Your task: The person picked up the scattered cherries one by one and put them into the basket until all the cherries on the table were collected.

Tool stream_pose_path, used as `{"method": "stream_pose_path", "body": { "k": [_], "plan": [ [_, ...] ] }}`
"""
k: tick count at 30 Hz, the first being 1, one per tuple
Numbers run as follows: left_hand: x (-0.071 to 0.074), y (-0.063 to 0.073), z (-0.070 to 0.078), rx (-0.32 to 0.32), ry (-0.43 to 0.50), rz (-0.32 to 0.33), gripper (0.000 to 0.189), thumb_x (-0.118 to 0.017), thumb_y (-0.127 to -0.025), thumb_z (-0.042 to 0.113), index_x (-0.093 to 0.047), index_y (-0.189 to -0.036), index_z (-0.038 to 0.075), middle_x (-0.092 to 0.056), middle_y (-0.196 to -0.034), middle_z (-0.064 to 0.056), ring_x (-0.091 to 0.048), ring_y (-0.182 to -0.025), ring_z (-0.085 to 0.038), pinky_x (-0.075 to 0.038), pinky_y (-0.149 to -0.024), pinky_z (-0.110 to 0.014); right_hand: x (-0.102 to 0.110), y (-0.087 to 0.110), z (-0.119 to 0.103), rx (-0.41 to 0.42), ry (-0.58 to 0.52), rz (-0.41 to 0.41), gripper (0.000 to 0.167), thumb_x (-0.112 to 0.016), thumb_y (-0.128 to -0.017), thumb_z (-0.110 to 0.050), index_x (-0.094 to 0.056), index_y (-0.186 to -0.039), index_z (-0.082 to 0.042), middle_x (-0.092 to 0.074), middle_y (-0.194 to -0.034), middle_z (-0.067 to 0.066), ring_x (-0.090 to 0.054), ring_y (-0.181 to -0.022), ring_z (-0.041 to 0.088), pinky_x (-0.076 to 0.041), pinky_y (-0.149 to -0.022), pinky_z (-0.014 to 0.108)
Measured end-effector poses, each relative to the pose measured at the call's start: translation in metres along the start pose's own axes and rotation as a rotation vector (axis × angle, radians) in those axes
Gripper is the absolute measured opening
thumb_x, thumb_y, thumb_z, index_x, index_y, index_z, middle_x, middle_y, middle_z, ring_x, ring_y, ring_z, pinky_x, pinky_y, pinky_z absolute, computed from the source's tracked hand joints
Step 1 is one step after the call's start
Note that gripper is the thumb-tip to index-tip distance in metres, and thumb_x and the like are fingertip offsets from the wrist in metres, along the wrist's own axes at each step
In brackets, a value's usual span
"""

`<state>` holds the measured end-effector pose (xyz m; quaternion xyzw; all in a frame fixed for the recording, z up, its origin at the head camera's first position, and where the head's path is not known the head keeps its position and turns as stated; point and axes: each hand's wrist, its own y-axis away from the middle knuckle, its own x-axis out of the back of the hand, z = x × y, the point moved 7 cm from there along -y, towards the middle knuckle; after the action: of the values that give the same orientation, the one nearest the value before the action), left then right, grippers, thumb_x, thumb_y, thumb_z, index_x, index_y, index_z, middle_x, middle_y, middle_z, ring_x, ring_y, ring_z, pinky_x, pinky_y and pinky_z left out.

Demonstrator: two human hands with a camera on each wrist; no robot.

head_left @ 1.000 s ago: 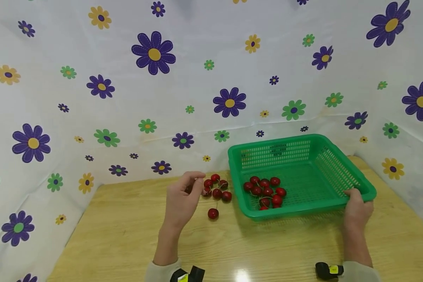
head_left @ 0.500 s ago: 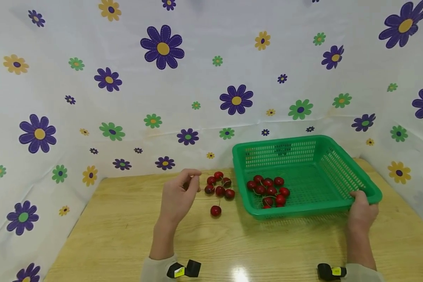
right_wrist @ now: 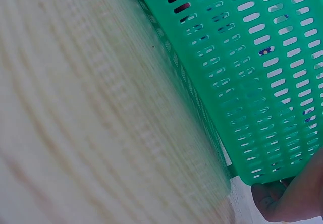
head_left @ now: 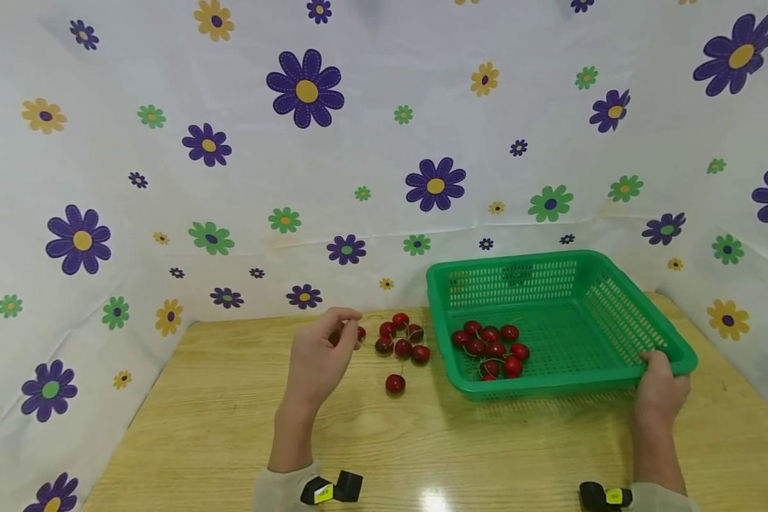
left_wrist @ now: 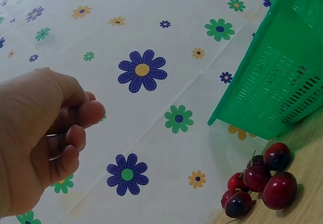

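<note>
My left hand (head_left: 316,359) hovers left of a loose cluster of red cherries (head_left: 403,348) on the table. Its fingers are loosely bent, and the left wrist view shows nothing held in them. Just past its fingertips a cherry (head_left: 361,333) peeks out, mostly hidden behind the hand. Closer to me lies a single cherry (head_left: 395,385) with a stem. With my right hand (head_left: 659,391) I grip the near right corner of a green plastic basket (head_left: 550,382), thumb over the rim and fingers underneath. Several cherries (head_left: 476,347) sit in the basket's left part.
Beneath everything is a wooden table (head_left: 230,405). A white cloth (head_left: 358,149) printed with flowers hangs behind it and along both sides. The basket stands close to the back cloth.
My left hand has drawn slightly left, away from the cluster, uncovering part of a cherry. The right hand keeps its grip on the basket. The head view has shifted a little.
</note>
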<state>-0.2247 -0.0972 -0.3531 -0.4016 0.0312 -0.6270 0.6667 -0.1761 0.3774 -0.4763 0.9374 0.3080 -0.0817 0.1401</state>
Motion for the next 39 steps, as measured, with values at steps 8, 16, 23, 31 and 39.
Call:
{"method": "stream_pose_path", "body": {
  "k": [8, 16, 23, 31, 39],
  "plan": [
    [0.001, -0.001, 0.0, -0.005, -0.022, -0.005, 0.015, -0.059, -0.096, 0.001, -0.071, -0.102, 0.007, -0.068, -0.071, -0.002, -0.051, -0.052, -0.008, -0.039, -0.046, -0.023, 0.0, 0.0, 0.0, 0.004, -0.005, 0.004, 0.018, -0.052, -0.091, -0.015, -0.056, -0.106, -0.024, -0.054, -0.105, -0.008, -0.047, -0.092, 0.003, -0.038, -0.077, 0.012],
    [-0.003, 0.003, -0.002, -0.017, -0.06, -0.022, 0.015, -0.059, -0.095, 0.001, -0.071, -0.1, 0.007, -0.067, -0.068, -0.001, -0.047, -0.048, -0.006, -0.037, -0.044, -0.022, 0.009, 0.001, 0.004, -0.023, 0.027, 0.029, 0.015, -0.054, -0.091, -0.016, -0.056, -0.103, -0.024, -0.053, -0.102, -0.009, -0.047, -0.089, 0.003, -0.037, -0.075, 0.012],
    [-0.004, 0.006, -0.005, 0.001, -0.094, -0.033, 0.014, -0.06, -0.095, 0.002, -0.071, -0.1, 0.008, -0.065, -0.067, 0.005, -0.046, -0.049, -0.004, -0.037, -0.045, -0.022, 0.011, 0.003, 0.006, -0.002, 0.023, 0.01, 0.017, -0.052, -0.092, -0.016, -0.057, -0.105, -0.025, -0.054, -0.104, -0.01, -0.047, -0.091, 0.002, -0.037, -0.077, 0.011],
    [-0.006, 0.006, -0.006, 0.02, -0.153, -0.08, 0.011, -0.064, -0.094, 0.005, -0.072, -0.1, 0.01, -0.064, -0.066, 0.004, -0.042, -0.046, -0.003, -0.032, -0.043, -0.022, 0.008, 0.004, 0.006, 0.013, 0.011, 0.012, 0.016, -0.053, -0.092, -0.016, -0.058, -0.104, -0.024, -0.056, -0.101, -0.011, -0.048, -0.091, 0.003, -0.037, -0.076, 0.012],
    [-0.006, 0.005, -0.009, 0.023, -0.212, -0.089, 0.009, -0.064, -0.095, 0.008, -0.072, -0.098, 0.012, -0.061, -0.065, 0.01, -0.041, -0.046, -0.003, -0.033, -0.044, -0.022, 0.003, 0.003, 0.003, 0.01, 0.017, 0.002, 0.014, -0.054, -0.092, -0.017, -0.058, -0.104, -0.024, -0.055, -0.101, -0.01, -0.047, -0.09, 0.002, -0.037, -0.076, 0.011]
  ]
}}
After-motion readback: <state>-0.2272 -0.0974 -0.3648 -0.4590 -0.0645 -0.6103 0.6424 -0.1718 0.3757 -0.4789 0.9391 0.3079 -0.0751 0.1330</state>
